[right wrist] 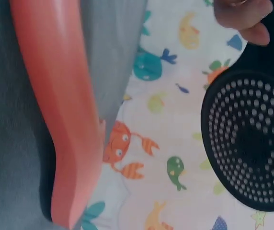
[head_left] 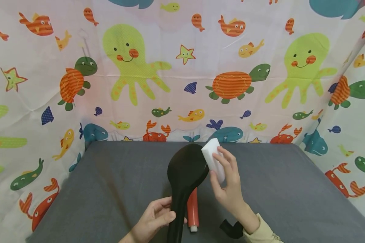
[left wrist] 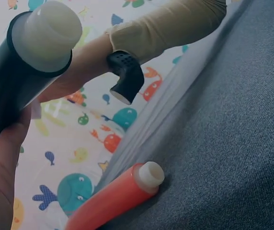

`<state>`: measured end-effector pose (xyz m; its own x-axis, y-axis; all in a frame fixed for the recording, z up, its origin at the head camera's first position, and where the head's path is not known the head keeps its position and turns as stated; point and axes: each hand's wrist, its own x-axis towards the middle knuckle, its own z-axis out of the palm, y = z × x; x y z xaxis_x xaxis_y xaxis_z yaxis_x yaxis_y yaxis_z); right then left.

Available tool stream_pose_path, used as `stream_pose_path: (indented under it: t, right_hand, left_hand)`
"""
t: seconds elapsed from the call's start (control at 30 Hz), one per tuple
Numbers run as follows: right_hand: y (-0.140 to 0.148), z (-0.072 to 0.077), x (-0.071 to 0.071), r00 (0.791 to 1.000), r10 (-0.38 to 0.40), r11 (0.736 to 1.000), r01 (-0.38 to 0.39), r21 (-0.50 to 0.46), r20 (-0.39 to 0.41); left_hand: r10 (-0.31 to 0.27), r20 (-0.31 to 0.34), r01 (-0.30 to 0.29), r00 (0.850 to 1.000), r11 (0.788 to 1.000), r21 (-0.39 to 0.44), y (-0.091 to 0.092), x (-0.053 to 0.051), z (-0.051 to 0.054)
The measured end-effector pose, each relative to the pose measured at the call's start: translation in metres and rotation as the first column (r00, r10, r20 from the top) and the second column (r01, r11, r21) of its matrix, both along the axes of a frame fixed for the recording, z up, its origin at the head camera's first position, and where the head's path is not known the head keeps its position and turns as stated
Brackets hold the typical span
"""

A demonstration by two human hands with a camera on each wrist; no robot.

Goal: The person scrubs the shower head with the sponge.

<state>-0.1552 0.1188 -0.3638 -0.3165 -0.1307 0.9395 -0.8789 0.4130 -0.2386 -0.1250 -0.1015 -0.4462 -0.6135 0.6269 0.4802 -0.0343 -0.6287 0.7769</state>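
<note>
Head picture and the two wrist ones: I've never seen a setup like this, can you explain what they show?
There's no machine: each grip is a person's bare hand. The head picture comes from a camera worn on the head, looking forward and down; the others come from a camera on each wrist. The left grip holds a black shower head by its handle; the right grip holds a white block at the shower head's edge. On the grey surface lies a red object with a white end. Behind is a cloth printed with sea animals.
</note>
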Motion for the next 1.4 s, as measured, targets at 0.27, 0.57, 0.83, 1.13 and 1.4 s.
stream_pose_path:
  t: [0.27, 0.57, 0.83, 1.13, 1.4]
  right_hand:
    - [-0.014, -0.031, 0.012, 0.983, 0.057, 0.991, -0.035, 0.133, -0.172]
    - [-0.011, -0.031, -0.001, 0.979, 0.072, 0.996, -0.060, 0.068, -0.190]
    - [0.013, -0.011, -0.011, 0.951, 0.136, 0.981, -0.089, -0.173, 0.277]
    - [-0.006, -0.036, 0.016, 0.928, 0.174, 0.981, -0.134, -0.140, 0.330]
    - [0.010, -0.017, 0.004, 0.918, 0.148, 0.982, -0.092, -0.165, 0.369]
  left_hand:
    - [0.005, -0.013, -0.005, 1.000, 1.000, 0.018, 0.000, 0.001, -0.001]
    - [0.006, -0.048, -0.007, 0.999, 1.000, -0.021, -0.001, -0.001, -0.007]
    - [0.031, -0.057, -0.037, 0.998, 0.993, -0.112, 0.002, 0.004, -0.009]
    - [0.281, -0.228, -0.299, 0.932, 0.953, -0.050, -0.001, -0.002, -0.009]
    - [0.277, -0.306, -0.346, 0.911, 0.917, -0.200, 0.000, -0.001, -0.012]
